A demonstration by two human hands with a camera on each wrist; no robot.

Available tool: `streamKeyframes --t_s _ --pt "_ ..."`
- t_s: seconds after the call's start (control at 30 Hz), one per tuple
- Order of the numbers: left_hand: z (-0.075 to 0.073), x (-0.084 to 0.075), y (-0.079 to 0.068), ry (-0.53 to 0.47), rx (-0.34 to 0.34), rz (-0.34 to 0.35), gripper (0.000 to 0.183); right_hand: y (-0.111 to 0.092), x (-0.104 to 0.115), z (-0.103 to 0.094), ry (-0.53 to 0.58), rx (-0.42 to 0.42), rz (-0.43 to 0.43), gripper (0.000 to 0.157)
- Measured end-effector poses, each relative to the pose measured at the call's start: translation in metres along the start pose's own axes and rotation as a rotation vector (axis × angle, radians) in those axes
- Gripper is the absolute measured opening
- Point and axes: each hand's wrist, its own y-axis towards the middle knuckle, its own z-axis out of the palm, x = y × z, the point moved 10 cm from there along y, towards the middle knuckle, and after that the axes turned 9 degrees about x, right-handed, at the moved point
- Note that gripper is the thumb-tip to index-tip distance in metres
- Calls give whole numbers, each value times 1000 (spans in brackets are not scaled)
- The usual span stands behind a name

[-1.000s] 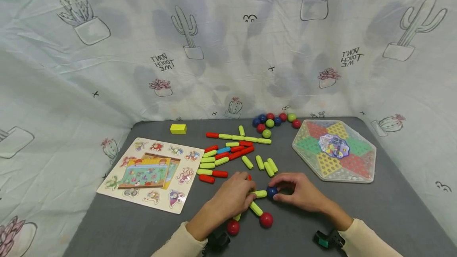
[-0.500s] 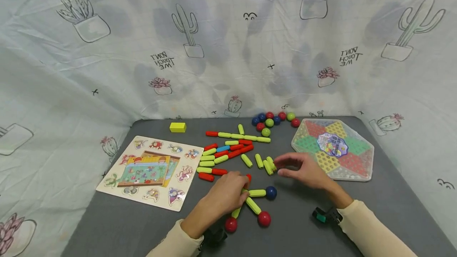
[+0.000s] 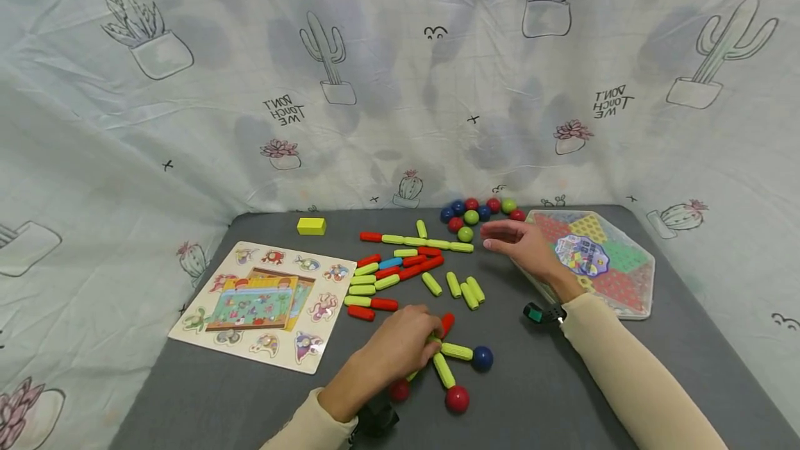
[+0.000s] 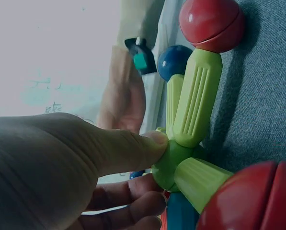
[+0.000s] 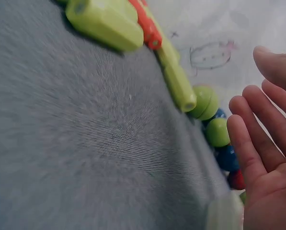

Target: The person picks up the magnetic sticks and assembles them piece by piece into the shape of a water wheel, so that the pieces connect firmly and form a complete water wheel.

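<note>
My left hand (image 3: 403, 340) pinches the green ball (image 4: 172, 165) at the hub of a rod-and-ball model. Out of that hub run yellow-green rods (image 4: 200, 96), a red rod (image 3: 447, 323) and a blue rod (image 4: 182, 211). A blue ball (image 3: 482, 358) tips one rod; red balls (image 3: 457, 399) cap two others, one partly behind the left hand. My right hand (image 3: 521, 247) holds nothing, fingers loosely extended, just in front of the ball cluster (image 3: 471, 216) and overlapping the hexagonal board's near-left side. In the right wrist view, its fingers (image 5: 250, 148) overlap the balls.
Loose yellow-green rods (image 3: 469, 295) lie mid-table, with red, green and blue rods (image 3: 390, 264) left of them. A long joined rod row (image 3: 417, 241) lies behind. The wooden picture puzzle (image 3: 337, 290) is at left, a yellow block (image 3: 312, 226) behind it, the hexagonal board (image 3: 625, 262) at right.
My right hand has let go of the blue ball and moved back past the loose rods toward the ball cluster. The model has turned slightly in my left hand, its blue ball shifting nearer me.
</note>
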Motion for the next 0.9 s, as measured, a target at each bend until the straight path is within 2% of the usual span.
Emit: streamKeyframes --t_s 0.2,0.57,0.63,0.73,0.83,0.9 --pt "0 -2 0 19 6 26 7 23 -8 -4 24 -36 -8 42" --pt "1 -4 2 28 34 39 11 51 -12 2 1 -18 68 44" --pt "1 -4 2 27 33 43 10 53 -12 5 -34 -19 80 42" --pt "0 -4 2 29 27 51 10 56 -10 11 -146 -9 74 39" --pt "0 -3 2 20 21 57 10 56 -4 15 -266 -10 38 36" --pt "0 -2 3 10 17 57 11 54 -1 15 -292 -23 18 34"
